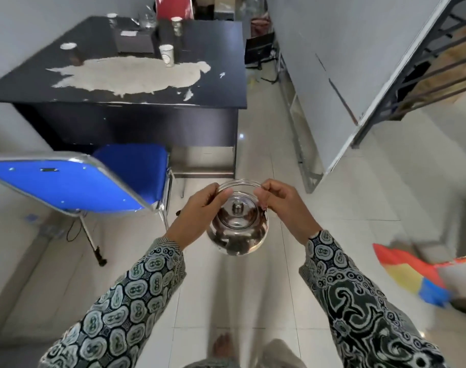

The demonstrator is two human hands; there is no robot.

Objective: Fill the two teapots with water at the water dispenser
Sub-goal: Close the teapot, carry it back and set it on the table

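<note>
Carrying, head view: we hold one metal teapot (237, 227) in the air in front of us, over the tiled floor (293, 160).
Left hand: our left hand (200, 208) is pinched shut on the left end of the teapot's bail handle (238, 183).
Right hand: our right hand (282, 203) is pinched shut on the right end of that handle, so both hands bear the pot between them.
Teapot state: the lid (237, 212) sits on the pot with its knob up; we cannot tell whether any water is inside.
Second teapot: we see only one teapot here.
Water dispenser: none shows in this view, so we judge that filling is not yet under way.
Surroundings: a dark counter (216, 91) with a worn patch stands ahead to the left and carries paper cups (166, 55); a blue folding chair (80, 179) stands just in front of it, near our left hand but apart from it.
Progress: we judge the task to be at an early stage, with one pot in hand.
Left to do: reaching the dispenser, taking the lid off, filling this pot, then the other.
</note>
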